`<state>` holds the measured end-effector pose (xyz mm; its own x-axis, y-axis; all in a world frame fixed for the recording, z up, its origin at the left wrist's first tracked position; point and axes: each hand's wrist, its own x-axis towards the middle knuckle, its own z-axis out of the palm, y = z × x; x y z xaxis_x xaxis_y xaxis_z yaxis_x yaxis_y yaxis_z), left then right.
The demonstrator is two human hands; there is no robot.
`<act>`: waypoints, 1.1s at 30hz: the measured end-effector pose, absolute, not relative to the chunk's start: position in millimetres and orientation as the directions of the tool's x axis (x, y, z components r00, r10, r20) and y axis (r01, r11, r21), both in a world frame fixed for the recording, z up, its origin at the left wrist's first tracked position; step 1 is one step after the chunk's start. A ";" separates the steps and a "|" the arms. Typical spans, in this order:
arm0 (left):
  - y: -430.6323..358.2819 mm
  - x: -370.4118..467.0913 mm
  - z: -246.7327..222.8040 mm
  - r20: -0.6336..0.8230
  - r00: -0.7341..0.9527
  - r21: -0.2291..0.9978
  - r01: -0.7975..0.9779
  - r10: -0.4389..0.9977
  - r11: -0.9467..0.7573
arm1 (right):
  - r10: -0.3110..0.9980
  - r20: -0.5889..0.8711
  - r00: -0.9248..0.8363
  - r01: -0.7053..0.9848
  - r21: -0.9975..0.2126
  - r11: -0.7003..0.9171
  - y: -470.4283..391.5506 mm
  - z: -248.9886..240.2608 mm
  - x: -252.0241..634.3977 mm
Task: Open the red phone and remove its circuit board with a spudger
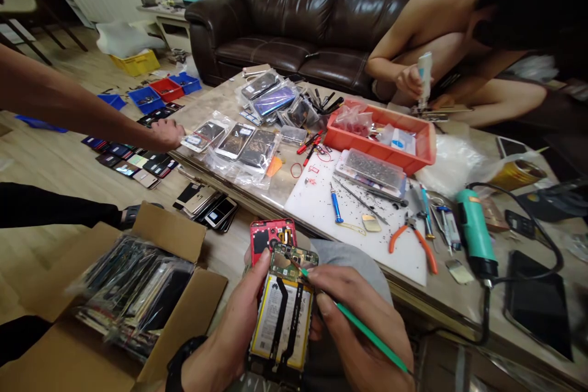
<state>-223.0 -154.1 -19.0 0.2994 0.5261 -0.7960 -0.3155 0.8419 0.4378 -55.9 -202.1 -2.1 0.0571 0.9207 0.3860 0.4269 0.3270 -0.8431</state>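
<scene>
My left hand [232, 324] is wrapped round an opened phone [287, 318], its battery and green circuit board [291, 260] facing up. Behind the board shows a red phone housing [261, 234]; whether it is joined to the phone I cannot tell. In my right hand [381, 312] is a thin green pry stick [372, 335], pinched between thumb and fingers. Its tip is at the board's lower right part, and my fingers partly cover that spot. Both hands are low, above my lap.
The low table [280, 196] holds bagged phones [275, 98], a white mat [316, 208] with orange-handled pliers [416, 236], a red bin [381, 135] and a teal heat gun [478, 233]. A carton of phones [184, 312] stands left. Another person's hand [168, 133] touches the table; a second person [427, 30] works opposite.
</scene>
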 end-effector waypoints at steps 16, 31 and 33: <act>-151.6 -220.2 -14.3 -0.674 0.385 0.459 -0.449 0.630 0.766 | 0.868 0.490 -0.076 0.466 -0.752 0.465 -200.8 3.7 -62.3; -156.5 -220.3 -13.9 -0.641 0.453 0.506 -0.357 0.619 0.785 | 0.826 0.471 0.310 0.473 -0.830 0.296 -217.6 -19.4 -53.5; -156.5 -221.1 -12.8 -0.633 0.506 0.485 -0.331 0.586 0.809 | 0.773 0.433 0.463 0.454 -0.865 0.213 -220.1 -31.9 -44.9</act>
